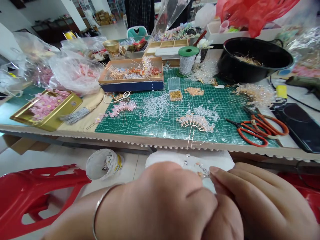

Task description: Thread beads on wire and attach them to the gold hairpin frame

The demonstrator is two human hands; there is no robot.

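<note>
Clear and peach beads (205, 172) are pinched in the closed fingertips of the right hand (265, 196); the left hand (175, 196) is curled, its grip hidden. Beyond, a beaded comb (196, 122) is laid on the green mat (160, 126), probably for easy reach.

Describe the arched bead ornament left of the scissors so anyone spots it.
Find the green cutting mat. Near its front edge, left of the orange-handled scissors, lies an arched ornament, two prongs pointing toward the camera. Clear and peach beads set it apart from the pink ornament further left.
</note>
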